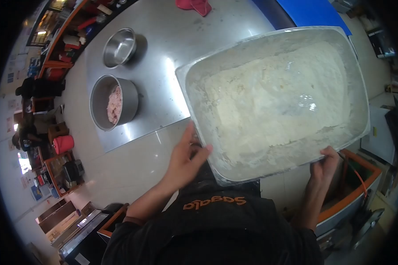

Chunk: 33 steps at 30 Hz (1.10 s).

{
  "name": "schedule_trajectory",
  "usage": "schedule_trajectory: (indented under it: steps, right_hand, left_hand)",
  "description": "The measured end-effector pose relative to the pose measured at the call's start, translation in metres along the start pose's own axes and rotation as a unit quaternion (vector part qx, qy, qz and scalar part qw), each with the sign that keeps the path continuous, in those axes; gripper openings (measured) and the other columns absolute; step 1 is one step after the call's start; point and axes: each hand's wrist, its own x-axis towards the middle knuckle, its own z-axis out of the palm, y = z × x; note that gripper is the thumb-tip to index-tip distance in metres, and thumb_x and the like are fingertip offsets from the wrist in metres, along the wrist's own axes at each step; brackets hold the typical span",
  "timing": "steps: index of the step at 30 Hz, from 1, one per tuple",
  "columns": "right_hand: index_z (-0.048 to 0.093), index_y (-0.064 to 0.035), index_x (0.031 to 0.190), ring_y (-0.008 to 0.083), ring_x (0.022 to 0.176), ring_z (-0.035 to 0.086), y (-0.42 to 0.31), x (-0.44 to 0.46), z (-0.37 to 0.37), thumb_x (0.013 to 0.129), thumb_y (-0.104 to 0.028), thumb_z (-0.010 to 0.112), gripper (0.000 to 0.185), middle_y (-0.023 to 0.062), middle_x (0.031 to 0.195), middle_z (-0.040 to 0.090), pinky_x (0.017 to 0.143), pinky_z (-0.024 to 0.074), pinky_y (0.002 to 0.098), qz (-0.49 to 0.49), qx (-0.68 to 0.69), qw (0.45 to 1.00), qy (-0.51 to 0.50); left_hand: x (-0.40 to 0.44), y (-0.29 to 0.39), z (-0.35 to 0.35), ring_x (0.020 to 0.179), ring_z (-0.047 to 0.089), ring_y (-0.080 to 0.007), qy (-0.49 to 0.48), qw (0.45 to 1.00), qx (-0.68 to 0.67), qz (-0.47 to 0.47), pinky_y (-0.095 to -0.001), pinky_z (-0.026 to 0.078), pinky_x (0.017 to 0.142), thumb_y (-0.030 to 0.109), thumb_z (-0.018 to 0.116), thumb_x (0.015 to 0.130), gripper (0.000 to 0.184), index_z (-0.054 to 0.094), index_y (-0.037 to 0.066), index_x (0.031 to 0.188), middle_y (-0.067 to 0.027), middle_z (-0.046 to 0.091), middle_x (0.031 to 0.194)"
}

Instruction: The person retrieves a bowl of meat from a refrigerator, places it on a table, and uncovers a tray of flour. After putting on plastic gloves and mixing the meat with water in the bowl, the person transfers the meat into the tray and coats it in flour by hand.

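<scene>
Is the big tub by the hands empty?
No: pale floury stuff shows across most of the tub. How deep it lies, I cannot tell.

On the steel table point(158, 90), near its left edge, stand a shallow metal bowl point(119, 47) and, closer to the camera, a deeper metal pot point(129, 104) with a pink, lumpy mass point(115, 106) inside. A red cloth-like item point(194, 5) lies toward the table's far side; a bright blue panel point(314, 17) is to its far right. Well left of the table are a red bucket point(64, 144), two people point(30, 138) in dark clothes and crowded, orange-edged shelves point(57, 65). An orange-rimmed cabinet point(329, 213) stands to its near right.
</scene>
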Motion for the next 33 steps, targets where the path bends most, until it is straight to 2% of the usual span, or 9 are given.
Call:
schedule_trajectory:
  steps: [3,6,15,18,22,26,29,30,33]
  right_hand:
    - [0.045,0.005,0.112,0.0296,0.102,0.052,0.038,0.011,0.014,0.058,0.006,0.044,0.055,0.0138,0.104,0.053,0.098,0.0407,0.0413,0.042,0.032,0.998,-0.025]
    - [0.046,0.0054,0.108,0.0276,0.098,0.054,0.086,0.009,0.047,0.059,0.006,0.047,0.049,0.0125,0.102,0.053,0.094,0.0439,0.0391,0.056,0.073,0.993,-0.079]
    - [0.05,0.0028,0.099,0.0228,0.083,0.055,0.19,0.026,0.102,0.07,0.0,0.058,0.031,0.0094,0.092,0.054,0.074,0.0469,0.0321,0.089,0.041,0.991,-0.095]
    - [0.051,0.0003,0.099,0.0187,0.08,0.055,0.184,0.016,0.107,0.077,-0.012,0.062,0.027,0.0079,0.089,0.055,0.07,0.0465,0.0293,0.059,-0.025,0.989,-0.137]
    - [0.055,-0.0033,0.095,0.012,0.072,0.054,0.174,0.001,0.085,0.083,-0.024,0.061,0.024,0.0048,0.081,0.057,0.06,0.0449,0.0249,0.035,-0.243,0.957,-0.153]
    - [0.059,-0.0052,0.085,0.0081,0.06,0.05,0.164,-0.028,0.078,0.085,-0.03,0.061,0.025,0.001,0.071,0.055,0.05,0.0421,0.0231,-0.097,-0.479,0.868,-0.091]
    - [0.062,-0.0055,0.08,0.0085,0.06,0.051,0.167,-0.043,0.086,0.083,-0.024,0.062,0.018,-0.0003,0.066,0.054,0.051,0.0426,0.0246,-0.179,-0.47,0.852,-0.146]
    - [0.062,-0.0045,0.077,0.0105,0.063,0.053,0.171,-0.053,0.094,0.079,-0.019,0.065,0.015,0.0012,0.067,0.057,0.055,0.0444,0.027,-0.277,-0.412,0.851,-0.169]
    - [0.063,-0.0023,0.079,0.0112,0.064,0.056,0.168,-0.063,0.115,0.077,-0.014,0.063,0.012,0.0049,0.069,0.06,0.054,0.0443,0.027,-0.359,-0.428,0.798,-0.227]
  left_hand:
    - [0.008,0.008,-0.021,0.102,0.047,-0.014,0.096,0.994,0.032,-0.03,-0.0263,0.042,0.085,0.009,0.056,0.087,0.064,0.021,-0.008,0.138,-0.0125,0.048,0.121]
    - [0.023,-0.001,-0.049,0.091,0.058,-0.0185,0.192,0.976,0.091,0.048,-0.0257,0.048,0.072,0.015,0.059,0.086,0.065,0.025,-0.011,0.134,-0.0229,0.051,0.118]
    - [0.073,-0.044,-0.169,0.101,0.056,-0.0232,0.15,0.988,0.043,0.018,-0.0304,0.04,0.091,0.02,0.062,0.082,0.061,0.037,-0.008,0.129,-0.0218,0.051,0.121]
    - [0.072,-0.024,-0.154,0.1,0.055,-0.0277,0.378,0.687,0.562,0.265,-0.035,0.042,0.088,0.019,0.063,0.077,0.05,0.048,-0.004,0.119,-0.0213,0.053,0.115]
    - [0.102,-0.001,-0.116,0.1,0.053,-0.0302,0.085,0.87,0.394,0.284,-0.0411,0.045,0.083,0.018,0.065,0.072,0.039,0.054,-0.001,0.104,-0.0201,0.055,0.105]
    - [0.16,-0.037,-0.078,0.098,0.056,-0.0318,-0.024,0.752,0.614,0.239,-0.0402,0.047,0.082,0.019,0.069,0.068,0.038,0.055,0.0,0.098,-0.02,0.058,0.1]
    - [0.234,-0.104,-0.087,0.09,0.057,-0.034,-0.06,0.757,0.606,0.235,-0.0429,0.047,0.077,0.001,0.055,0.069,0.026,0.056,-0.001,0.095,-0.0196,0.058,0.092]
    - [0.249,-0.116,-0.099,0.088,0.057,-0.0363,-0.027,0.755,0.55,0.356,-0.0435,0.046,0.076,0.001,0.056,0.067,0.024,0.057,-0.002,0.092,-0.0215,0.059,0.09]
    - [0.23,-0.029,-0.11,0.066,0.06,-0.0356,-0.047,0.782,0.542,0.304,-0.0419,0.048,0.064,0.005,0.06,0.065,0.015,0.062,-0.004,0.076,-0.0203,0.061,0.068]
